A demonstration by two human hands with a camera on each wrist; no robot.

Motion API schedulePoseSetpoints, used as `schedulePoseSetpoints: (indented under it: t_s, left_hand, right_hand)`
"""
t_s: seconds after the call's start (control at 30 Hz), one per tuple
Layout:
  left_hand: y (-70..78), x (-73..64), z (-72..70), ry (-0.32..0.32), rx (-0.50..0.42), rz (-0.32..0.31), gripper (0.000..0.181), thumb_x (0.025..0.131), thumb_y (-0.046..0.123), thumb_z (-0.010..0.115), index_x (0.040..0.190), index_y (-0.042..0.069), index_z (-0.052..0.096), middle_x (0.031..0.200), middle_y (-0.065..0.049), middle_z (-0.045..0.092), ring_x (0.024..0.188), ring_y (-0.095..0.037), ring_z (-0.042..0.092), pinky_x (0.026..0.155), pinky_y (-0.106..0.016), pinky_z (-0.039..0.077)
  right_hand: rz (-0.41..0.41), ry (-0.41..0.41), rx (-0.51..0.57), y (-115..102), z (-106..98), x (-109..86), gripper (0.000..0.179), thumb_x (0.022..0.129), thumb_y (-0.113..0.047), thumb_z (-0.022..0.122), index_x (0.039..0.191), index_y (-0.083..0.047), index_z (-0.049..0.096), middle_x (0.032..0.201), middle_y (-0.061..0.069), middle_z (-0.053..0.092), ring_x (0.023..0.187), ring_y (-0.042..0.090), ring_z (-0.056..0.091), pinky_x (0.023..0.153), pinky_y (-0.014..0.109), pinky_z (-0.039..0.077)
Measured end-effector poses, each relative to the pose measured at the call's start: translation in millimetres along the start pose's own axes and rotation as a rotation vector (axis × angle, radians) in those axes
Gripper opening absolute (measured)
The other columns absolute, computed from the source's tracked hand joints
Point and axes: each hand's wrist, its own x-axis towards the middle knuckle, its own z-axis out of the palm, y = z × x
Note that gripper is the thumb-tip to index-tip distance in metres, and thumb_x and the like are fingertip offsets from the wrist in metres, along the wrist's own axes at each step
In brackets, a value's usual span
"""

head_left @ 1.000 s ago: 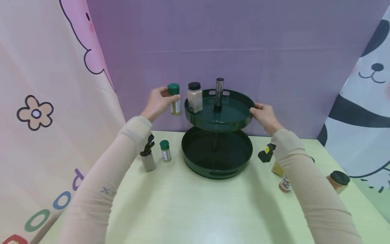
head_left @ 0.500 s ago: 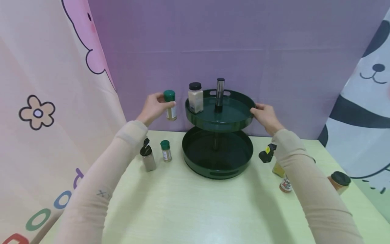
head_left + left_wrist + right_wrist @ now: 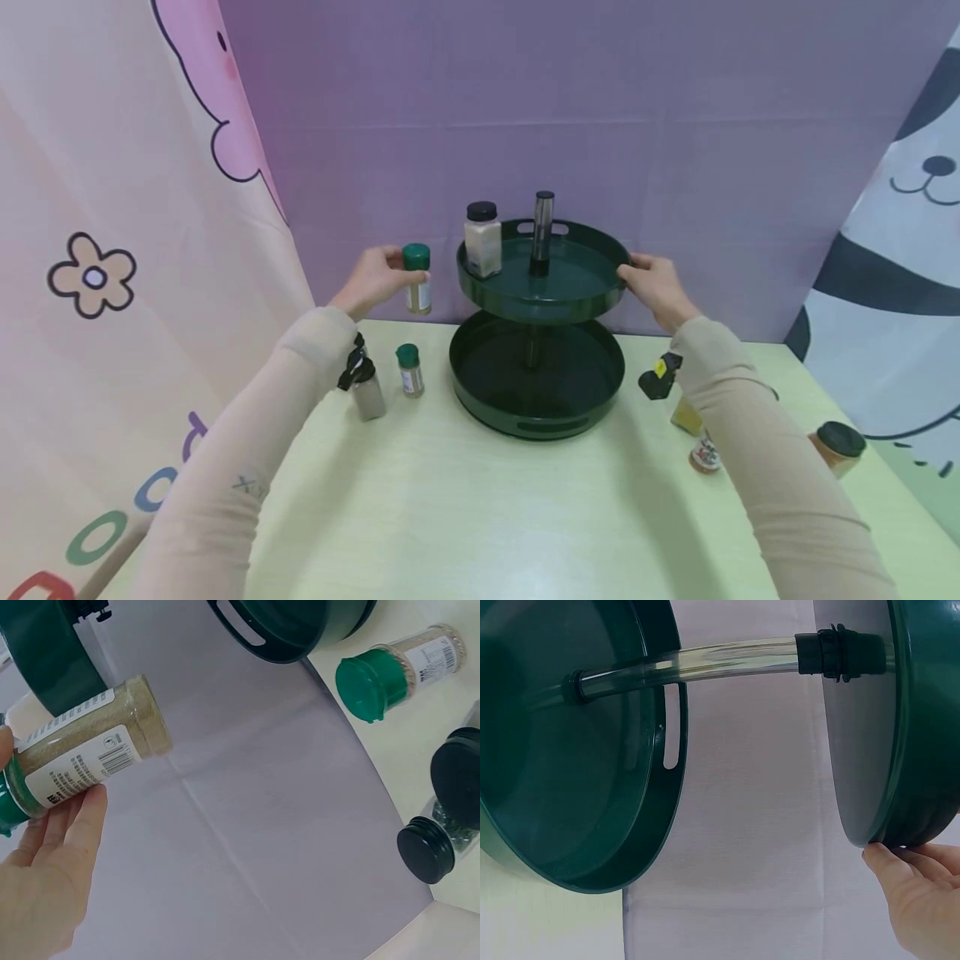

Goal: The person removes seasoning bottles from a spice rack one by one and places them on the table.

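Note:
My left hand [image 3: 371, 282] holds a green-capped spice jar [image 3: 418, 296] upright in the air, left of a dark green two-tier round stand. Brown powder and a white label on this jar [image 3: 82, 750] show in the left wrist view. My right hand [image 3: 660, 292] grips the right rim of the stand's upper tray [image 3: 540, 312]; from below, in the right wrist view, its fingertips meet the tray's edge. On that tray's left side stands a black-lidded jar [image 3: 483, 247] of pale powder. The lower tray [image 3: 517, 422] has nothing in it in the head view.
Left of the stand, another green-capped jar [image 3: 411, 380] and a black-lidded jar [image 3: 368, 398] stand on the table [image 3: 480, 517]. Under my right forearm are a yellow jar [image 3: 686, 417] and a small patterned jar [image 3: 704, 455]. Farther right is a black-lidded orange jar [image 3: 838, 446].
My left hand has lowered the green-capped jar and drawn it slightly left, away from the upper tray. The right hand keeps its place on the rim.

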Motion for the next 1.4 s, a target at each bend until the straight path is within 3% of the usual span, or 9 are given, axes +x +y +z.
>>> schedulePoseSetpoints:
  t_s: [0.87, 1.17, 1.4]
  left_hand:
    - [-31.0, -9.0, 17.2, -0.128, 0.096, -0.077, 0.056, 0.082, 0.031, 0.066, 0.127, 0.003, 0.047, 0.12, -0.013, 0.055, 0.114, -0.029, 0.049, 0.1, -0.048, 0.038]
    - [-44.5, -10.1, 27.1, -0.157, 0.12, -0.045, 0.049, 0.082, 0.027, 0.066, 0.12, 0.0, 0.051, 0.114, -0.015, 0.058, 0.105, -0.027, 0.053, 0.094, -0.043, 0.042]
    - [-52.2, -13.4, 32.3, -0.172, 0.129, -0.038, 0.052, 0.082, 0.027, 0.066, 0.123, 0.0, 0.049, 0.118, -0.015, 0.056, 0.108, -0.029, 0.053, 0.092, -0.042, 0.045]
  right_hand:
    - [-0.005, 0.013, -0.01, -1.1, -0.9, -0.5, 0.056, 0.094, -0.017, 0.039, 0.144, -0.002, 0.021, 0.15, 0.017, 0.02, 0.138, 0.027, 0.023, 0.109, 0.041, 0.029]
    - [-0.011, 0.017, 0.0, 0.8, 0.3, 0.3, 0.055, 0.093, -0.016, 0.038, 0.144, -0.001, 0.023, 0.15, 0.018, 0.023, 0.137, 0.027, 0.024, 0.109, 0.041, 0.03]
    - [-0.006, 0.021, 0.013, 2.4, 1.6, 1.5, 0.054, 0.093, -0.015, 0.039, 0.143, -0.001, 0.024, 0.149, 0.018, 0.023, 0.136, 0.027, 0.026, 0.108, 0.041, 0.03]
